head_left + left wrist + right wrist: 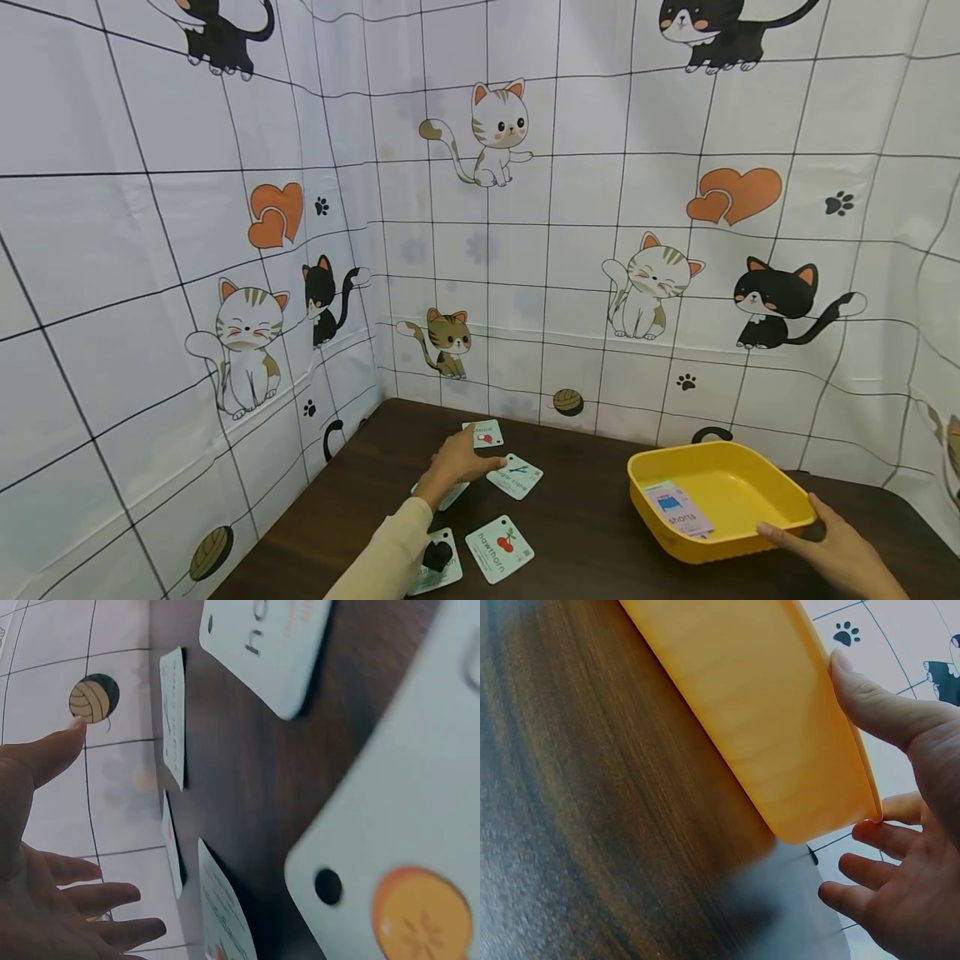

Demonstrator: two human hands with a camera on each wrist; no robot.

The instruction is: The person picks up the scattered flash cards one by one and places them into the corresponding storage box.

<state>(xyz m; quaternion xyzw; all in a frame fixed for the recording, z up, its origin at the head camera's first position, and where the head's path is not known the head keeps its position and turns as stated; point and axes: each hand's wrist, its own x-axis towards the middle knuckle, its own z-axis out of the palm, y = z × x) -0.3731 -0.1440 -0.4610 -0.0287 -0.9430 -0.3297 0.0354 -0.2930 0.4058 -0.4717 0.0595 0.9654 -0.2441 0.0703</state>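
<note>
In the head view my left hand (pixel 457 462) is over several pale green picture cards on the dark table, its thumb and fingers spread apart. Its thumb reaches toward the "sugar cane" card (pixel 515 477), and its fingertips overlap a farther card (pixel 489 433). Another card (pixel 454 497) is partly hidden under the wrist. Closer to me lie the "hawthorn" card (pixel 500 548) and a card with an orange fruit (pixel 424 915). My right hand (pixel 843 546) holds the near right corner of the yellow basket (pixel 663 542), thumb at one rim and fingers along the other side.
Inside the basket, against its left side, lies a lilac "shorts" card (pixel 681 510). A cat-print sheet (pixel 525 250) hangs behind and to the left of the brown table (pixel 577 517).
</note>
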